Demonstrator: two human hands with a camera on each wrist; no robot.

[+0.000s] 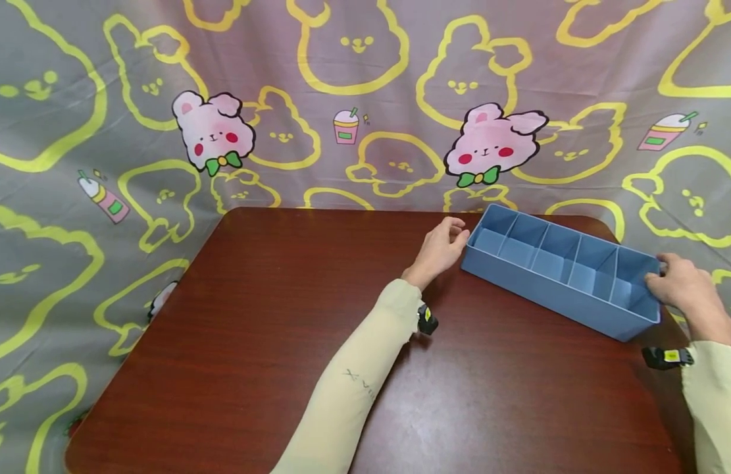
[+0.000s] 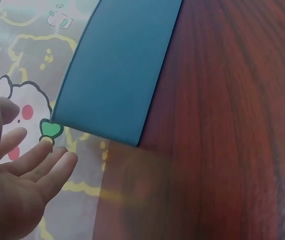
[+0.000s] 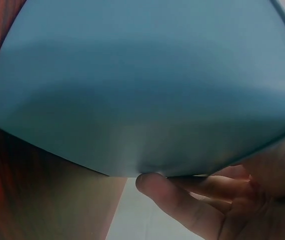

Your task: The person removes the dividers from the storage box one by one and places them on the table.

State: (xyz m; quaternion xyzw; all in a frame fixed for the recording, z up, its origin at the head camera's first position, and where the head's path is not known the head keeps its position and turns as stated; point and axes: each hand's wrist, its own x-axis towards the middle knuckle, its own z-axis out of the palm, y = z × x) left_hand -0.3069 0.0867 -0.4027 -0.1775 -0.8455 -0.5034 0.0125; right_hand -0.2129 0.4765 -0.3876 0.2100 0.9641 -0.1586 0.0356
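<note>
A blue organizer box (image 1: 549, 294) with a row of several compartments sits at the table's back right, angled so its right end is nearer. No contents show in its compartments. My right hand (image 1: 689, 288) grips the right end wall, thumb over the rim at the inner side. In the right wrist view, the thumb and fingers of that hand (image 3: 192, 202) meet the edge of the box (image 3: 147, 75). My left hand (image 1: 439, 249) is beside the left end, fingers loosely bent. The left wrist view shows a small gap between this hand (image 2: 25, 185) and the box (image 2: 117, 65).
The dark red wooden table (image 1: 235, 342) has rounded corners and spreads to the left and front of the box. A grey curtain (image 1: 377, 79) with cartoon rabbits hangs behind it and along its left side. Small black wrist cameras (image 1: 426, 318) ride on both sleeves.
</note>
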